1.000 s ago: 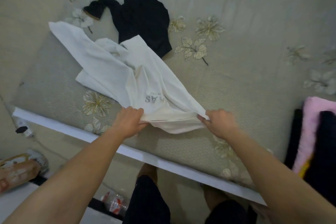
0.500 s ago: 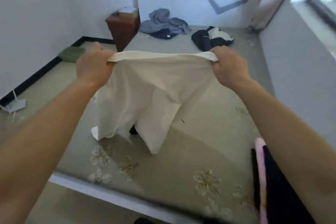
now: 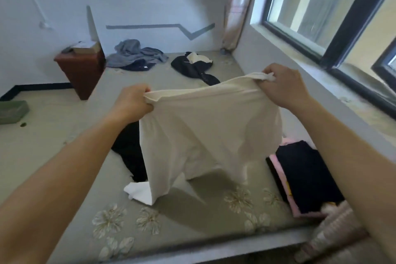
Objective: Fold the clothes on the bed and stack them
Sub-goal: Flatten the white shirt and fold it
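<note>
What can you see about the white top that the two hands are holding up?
It is a plain white top of soft, thin-looking cloth, a little creased. It hangs over the bed, stretched wide along one hemmed edge. The left hand grips one end of that edge and the right hand grips the other. Its lowest corner rests crumpled on the bed.

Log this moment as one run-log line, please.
left hand: grips white shirt edge | right hand: grips same edge | shirt: held up, tail on bed | folded stack: near right
</note>
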Motion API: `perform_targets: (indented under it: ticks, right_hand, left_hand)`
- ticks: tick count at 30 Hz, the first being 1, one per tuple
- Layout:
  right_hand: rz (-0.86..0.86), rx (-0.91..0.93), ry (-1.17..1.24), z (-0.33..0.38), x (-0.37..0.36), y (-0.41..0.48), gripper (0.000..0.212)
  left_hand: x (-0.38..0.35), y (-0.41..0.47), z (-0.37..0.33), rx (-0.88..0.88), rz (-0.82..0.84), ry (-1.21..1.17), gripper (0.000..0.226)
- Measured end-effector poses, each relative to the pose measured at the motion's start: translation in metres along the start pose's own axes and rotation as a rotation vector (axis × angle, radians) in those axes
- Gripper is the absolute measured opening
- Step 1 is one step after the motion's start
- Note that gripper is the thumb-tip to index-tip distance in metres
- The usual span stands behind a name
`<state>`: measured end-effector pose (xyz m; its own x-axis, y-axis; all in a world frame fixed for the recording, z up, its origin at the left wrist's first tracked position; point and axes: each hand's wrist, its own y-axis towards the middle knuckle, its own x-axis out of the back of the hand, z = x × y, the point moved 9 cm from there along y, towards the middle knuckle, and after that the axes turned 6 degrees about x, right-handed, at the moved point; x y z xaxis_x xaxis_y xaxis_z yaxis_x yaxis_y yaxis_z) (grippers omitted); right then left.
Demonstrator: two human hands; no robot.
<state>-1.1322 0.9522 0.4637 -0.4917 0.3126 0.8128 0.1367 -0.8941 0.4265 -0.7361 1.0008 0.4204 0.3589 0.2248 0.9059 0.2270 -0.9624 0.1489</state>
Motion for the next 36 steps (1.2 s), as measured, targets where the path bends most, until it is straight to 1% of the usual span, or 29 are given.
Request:
perform_targets:
  ticks: [2,4,6,7,8,9,10,11,13,14,15,16,17,18,20,21,22,23,25,27,28,29,31,32,33,35,36]
  right_hand:
    - [0.183,-0.050,-0.067,-0.013,-0.020,-0.024,0.033]
    - [0.333,-0.093,-0.055,-0.022,-0.039,-0.050,0.049]
    - [0.394,-0.151,-0.047,-0.027,-0.047,-0.070,0.061]
    - [0.406,-0.166,-0.048,-0.027,-0.049,-0.078,0.064]
    - [0.403,-0.173,-0.042,-0.024,-0.049,-0.084,0.066]
    - [0.382,-0.179,-0.019,-0.021,-0.047,-0.088,0.066]
    - [0.343,-0.184,0.027,-0.017,-0.042,-0.092,0.067]
    - [0.284,-0.188,0.088,-0.014,-0.036,-0.093,0.068]
    - [0.121,-0.217,0.257,-0.012,-0.016,-0.093,0.065]
    - [0.044,-0.233,0.370,-0.014,-0.006,-0.091,0.060]
    - [-0.002,-0.239,0.472,-0.015,0.003,-0.090,0.056]
    - [-0.007,-0.230,0.536,-0.016,0.008,-0.089,0.054]
    - [0.018,-0.216,0.539,-0.016,0.012,-0.088,0.055]
    - [0.046,-0.211,0.479,-0.019,0.013,-0.087,0.058]
    - [0.072,-0.209,0.227,-0.030,0.017,-0.088,0.065]
    - [0.078,-0.202,0.088,-0.034,0.017,-0.087,0.069]
    - [0.086,-0.184,-0.029,-0.037,0.016,-0.085,0.073]
    - [0.092,-0.163,-0.107,-0.038,0.014,-0.084,0.075]
    - [0.067,-0.126,-0.134,-0.040,0.009,-0.078,0.074]
    - [0.030,-0.152,-0.022,-0.045,0.004,-0.072,0.067]
    - [0.022,-0.191,0.065,-0.052,-0.001,-0.068,0.062]
    - [0.026,-0.227,0.147,-0.058,-0.009,-0.062,0.057]
    - [0.040,-0.281,0.246,-0.074,-0.028,-0.046,0.052]
    - [0.049,-0.313,0.270,-0.086,-0.039,-0.037,0.051]
    - [0.059,-0.347,0.281,-0.098,-0.049,-0.028,0.051]
    - [0.088,-0.392,0.254,-0.122,-0.066,-0.005,0.050]
    - [0.107,-0.391,0.204,-0.132,-0.072,0.009,0.049]
  left_hand:
    - [-0.030,-0.011,0.005,-0.021,0.038,0.076,0.011]
    - [-0.053,-0.024,0.008,-0.055,0.024,0.200,0.013]
    - [-0.067,-0.035,0.010,-0.076,0.000,0.370,0.018]
    - [-0.072,-0.039,0.011,-0.075,0.000,0.418,0.021]
    - [-0.074,-0.040,0.012,-0.061,0.006,0.437,0.022]
    - [-0.074,-0.040,0.013,-0.033,0.009,0.404,0.023]
    - [-0.070,-0.039,0.013,0.001,0.001,0.279,0.021]
    - [-0.063,-0.037,0.012,0.040,-0.016,0.044,0.020]
    - [-0.045,-0.037,0.010,0.123,-0.045,-0.594,0.016]
    - [-0.035,-0.036,0.007,0.126,-0.066,-0.838,0.011]
    - [-0.026,-0.036,0.003,0.092,-0.085,-0.964,0.009]
    - [-0.019,-0.036,-0.002,0.022,-0.092,-0.987,0.008]
    - [-0.014,-0.036,-0.007,-0.064,-0.091,-0.919,0.011]
    - [-0.013,-0.038,-0.011,-0.158,-0.087,-0.776,0.022]
    - [-0.025,-0.041,-0.013,-0.327,-0.120,-0.420,0.051]
    - [-0.033,-0.040,-0.012,-0.376,-0.149,-0.258,0.059]
    - [-0.039,-0.037,-0.009,-0.394,-0.181,-0.131,0.058]
    - [-0.042,-0.030,-0.004,-0.383,-0.208,-0.043,0.051]
    - [-0.049,-0.011,0.010,-0.288,-0.213,0.069,0.036]
    - [-0.058,0.010,0.028,-0.137,-0.123,0.053,0.019]
    - [-0.066,0.020,0.037,-0.058,-0.051,-0.016,0.012]
    - [-0.075,0.029,0.043,0.020,0.025,-0.113,0.009]
    - [-0.093,0.043,0.048,0.136,0.132,-0.262,0.011]
    - [-0.101,0.051,0.046,0.155,0.165,-0.285,0.013]
    - [-0.106,0.061,0.041,0.134,0.185,-0.257,0.018]
    - [-0.112,0.085,0.028,0.069,0.203,-0.130,0.029]
    - [-0.114,0.099,0.022,0.068,0.206,-0.098,0.030]
